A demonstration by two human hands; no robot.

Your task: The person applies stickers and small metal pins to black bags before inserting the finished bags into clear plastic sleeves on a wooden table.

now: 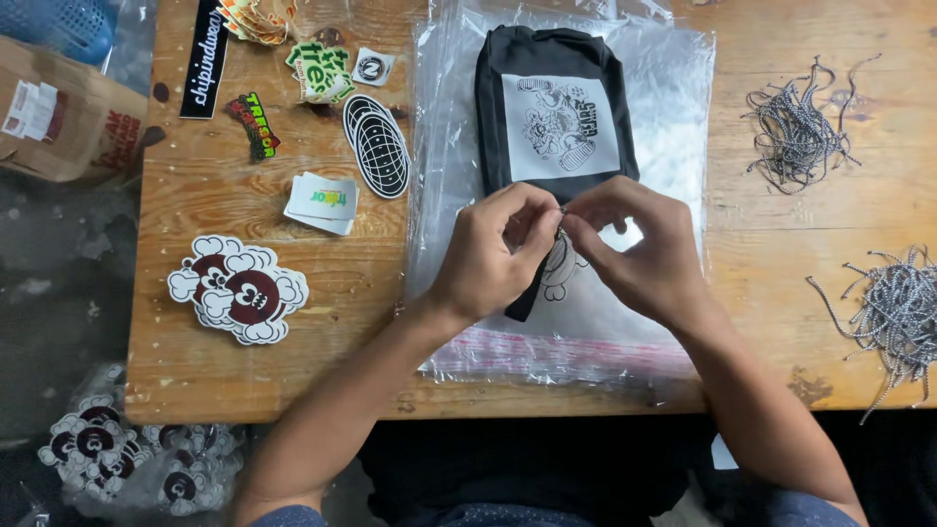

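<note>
At the left edge of the wooden table (195, 381) we saw a small pile of die-cut cartoon stickers (237, 290), white puffs around a dark red face, flat and glossy. Behind them lay a few white cards (322, 202), an oval sticker with a black and white grid (377, 144), and more stickers near the far left corner.

Near the middle of the table, a stack of clear plastic bags (673, 127) was spread, thin and wrinkled, with a reddish strip along its near edge. On it lay the black fabric pouch (551, 112), soft and matte, with a white printed patch. Its long axis ran from the far edge toward us, so its near end came just under both hands.

Our left hand (493, 259) and right hand (639, 249) met over that near end, fingertips pinched together on something very small; we could not tell what it was. Both hands were about equally near to the pouch.

Toward the right edge, two loose heaps of thin speckled black and white cords (795, 127) lay tangled, well apart from the hands.
</note>
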